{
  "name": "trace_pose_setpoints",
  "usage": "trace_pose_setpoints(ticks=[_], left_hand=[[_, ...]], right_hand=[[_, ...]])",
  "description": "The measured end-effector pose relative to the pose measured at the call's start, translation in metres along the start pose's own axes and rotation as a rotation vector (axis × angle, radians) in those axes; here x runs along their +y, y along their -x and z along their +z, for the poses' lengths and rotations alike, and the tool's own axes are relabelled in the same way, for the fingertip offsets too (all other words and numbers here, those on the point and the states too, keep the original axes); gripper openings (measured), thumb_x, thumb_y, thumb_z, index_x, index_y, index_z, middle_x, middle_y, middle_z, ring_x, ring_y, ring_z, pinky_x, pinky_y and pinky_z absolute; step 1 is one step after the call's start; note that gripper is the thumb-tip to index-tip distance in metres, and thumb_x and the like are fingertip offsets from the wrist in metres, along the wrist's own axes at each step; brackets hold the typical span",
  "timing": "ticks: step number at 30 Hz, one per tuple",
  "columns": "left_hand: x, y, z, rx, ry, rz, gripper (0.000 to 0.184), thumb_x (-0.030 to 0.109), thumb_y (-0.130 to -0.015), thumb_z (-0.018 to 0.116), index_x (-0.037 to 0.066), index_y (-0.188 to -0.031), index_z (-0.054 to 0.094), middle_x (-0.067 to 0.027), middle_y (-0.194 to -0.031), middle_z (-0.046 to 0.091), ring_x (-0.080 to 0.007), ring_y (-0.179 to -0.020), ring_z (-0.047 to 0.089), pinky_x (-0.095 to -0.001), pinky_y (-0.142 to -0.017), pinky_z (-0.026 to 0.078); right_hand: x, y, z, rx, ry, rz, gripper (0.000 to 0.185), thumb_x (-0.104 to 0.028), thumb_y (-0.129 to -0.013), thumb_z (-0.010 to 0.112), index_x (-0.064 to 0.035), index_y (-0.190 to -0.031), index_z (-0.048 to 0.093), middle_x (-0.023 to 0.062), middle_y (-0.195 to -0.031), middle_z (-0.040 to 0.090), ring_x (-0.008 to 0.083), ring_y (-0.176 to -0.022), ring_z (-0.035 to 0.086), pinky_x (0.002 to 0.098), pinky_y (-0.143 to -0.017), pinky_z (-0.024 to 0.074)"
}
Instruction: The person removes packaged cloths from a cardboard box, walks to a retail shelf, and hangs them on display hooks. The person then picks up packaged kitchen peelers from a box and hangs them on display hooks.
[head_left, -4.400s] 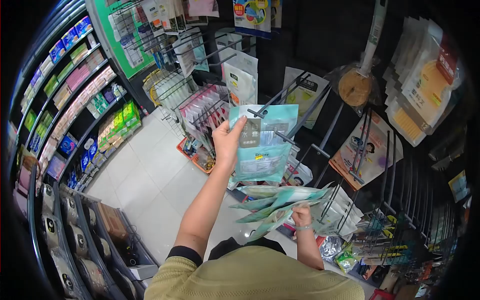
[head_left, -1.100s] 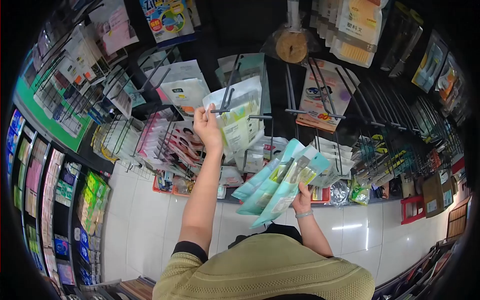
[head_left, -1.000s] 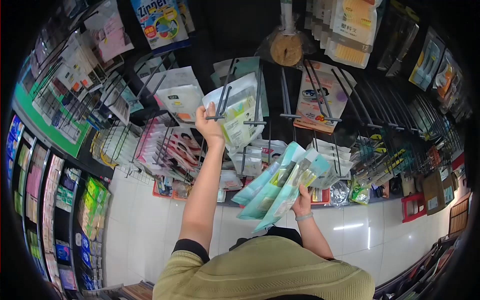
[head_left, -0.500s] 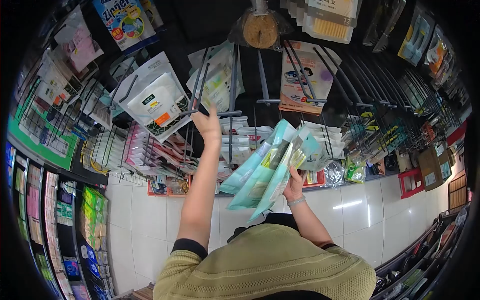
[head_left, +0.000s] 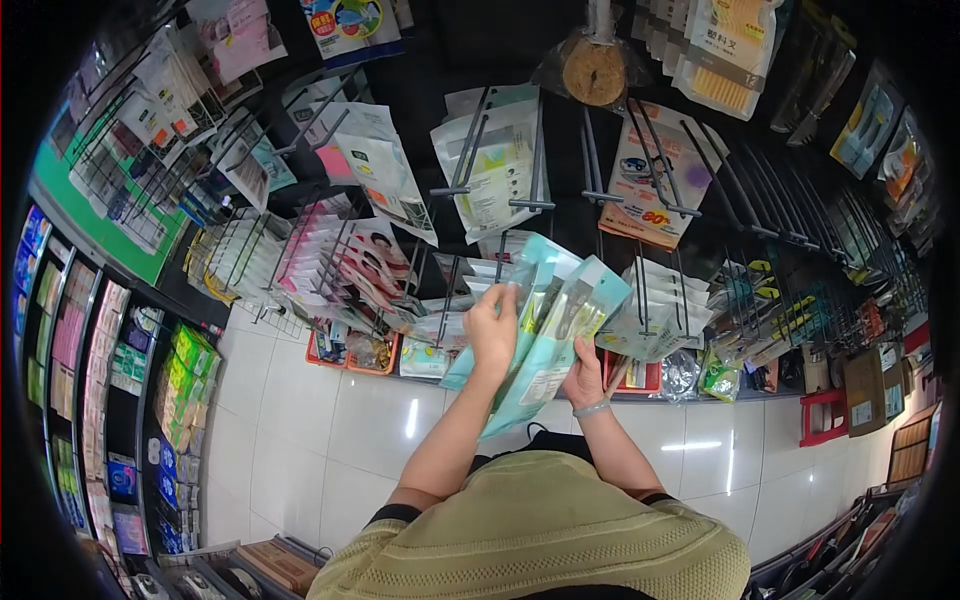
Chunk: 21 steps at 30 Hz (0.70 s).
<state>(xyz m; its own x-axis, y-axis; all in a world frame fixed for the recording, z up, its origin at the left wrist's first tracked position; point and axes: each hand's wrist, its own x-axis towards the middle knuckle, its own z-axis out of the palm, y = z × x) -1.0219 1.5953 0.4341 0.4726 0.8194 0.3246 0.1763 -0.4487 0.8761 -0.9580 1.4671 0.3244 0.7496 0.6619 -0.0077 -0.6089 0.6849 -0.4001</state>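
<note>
My right hand (head_left: 585,376) is closed on the lower right edge of several flat teal packets (head_left: 548,362), fanned out and tilted in front of my chest. Their clear upper parts show something yellow-green inside that I cannot make out. At the left side of the same packets, my left hand (head_left: 492,332) has its fingers closed together on a packet edge. Beyond them, a white packet with pale green print (head_left: 497,165) hangs on a metal display hook (head_left: 542,165). Another white packet (head_left: 385,170) hangs askew to its left.
More hooks hold an orange-and-white packet (head_left: 645,175) and a pack of plastic forks (head_left: 728,50). Pink and white packets (head_left: 330,260) hang lower left. Shelves of tissue packs (head_left: 185,400) stand at left. A red stool (head_left: 823,415) and cardboard box (head_left: 862,375) are at right.
My left hand has come down from the hooks to the teal packets, and its fingers have closed there. The camera view has shifted, and the white packet at left has turned on its hook.
</note>
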Motion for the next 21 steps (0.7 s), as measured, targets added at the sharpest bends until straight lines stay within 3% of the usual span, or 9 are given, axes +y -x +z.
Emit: trace_pose_setpoints(ticks=[6, 9, 15, 21], left_hand=[[0.004, 0.003, -0.011, 0.266, 0.236, -0.002, 0.021, 0.021, -0.086, 0.059, 0.0, -0.085, 0.061, -0.0069, -0.066, 0.06, -0.0086, -0.057, 0.05, -0.0261, -0.053, 0.041], [0.002, -0.003, -0.028, 0.043, 0.135, -0.036, 0.019, 0.018, -0.084, 0.062, -0.001, -0.084, 0.062, -0.005, -0.07, 0.062, -0.0074, -0.06, 0.052, -0.0247, -0.056, 0.042], [0.02, -0.032, -0.055, -0.215, 0.606, -0.139, 0.013, 0.007, -0.078, 0.067, -0.001, -0.088, 0.064, -0.0032, -0.081, 0.064, -0.0066, -0.07, 0.056, -0.0202, -0.063, 0.044], [0.03, -0.069, -0.068, -0.017, 0.628, -0.027, 0.013, 0.008, -0.079, 0.066, -0.003, -0.086, 0.065, -0.0033, -0.077, 0.064, -0.0053, -0.065, 0.054, -0.0207, -0.059, 0.043]], right_hand=[[0.002, 0.001, -0.001, 0.001, -0.02, 0.03, 0.042, -0.011, -0.087, 0.054, -0.0038, -0.126, 0.041, 0.0079, -0.121, 0.051, 0.021, -0.111, 0.05, 0.0359, -0.097, 0.0382], [-0.003, 0.004, -0.003, -0.021, 0.024, 0.037, 0.041, -0.01, -0.087, 0.054, -0.0036, -0.125, 0.041, 0.0077, -0.12, 0.051, 0.0202, -0.11, 0.05, 0.0343, -0.096, 0.0394], [-0.006, 0.007, 0.005, -0.078, 0.137, 0.04, 0.04, -0.008, -0.086, 0.055, -0.0034, -0.124, 0.042, 0.0073, -0.12, 0.052, 0.0192, -0.108, 0.051, 0.0341, -0.094, 0.0407], [-0.012, 0.004, -0.007, 0.009, 0.043, -0.004, 0.039, -0.01, -0.086, 0.055, -0.0036, -0.123, 0.043, 0.0074, -0.12, 0.052, 0.0199, -0.108, 0.051, 0.0352, -0.094, 0.0402]])
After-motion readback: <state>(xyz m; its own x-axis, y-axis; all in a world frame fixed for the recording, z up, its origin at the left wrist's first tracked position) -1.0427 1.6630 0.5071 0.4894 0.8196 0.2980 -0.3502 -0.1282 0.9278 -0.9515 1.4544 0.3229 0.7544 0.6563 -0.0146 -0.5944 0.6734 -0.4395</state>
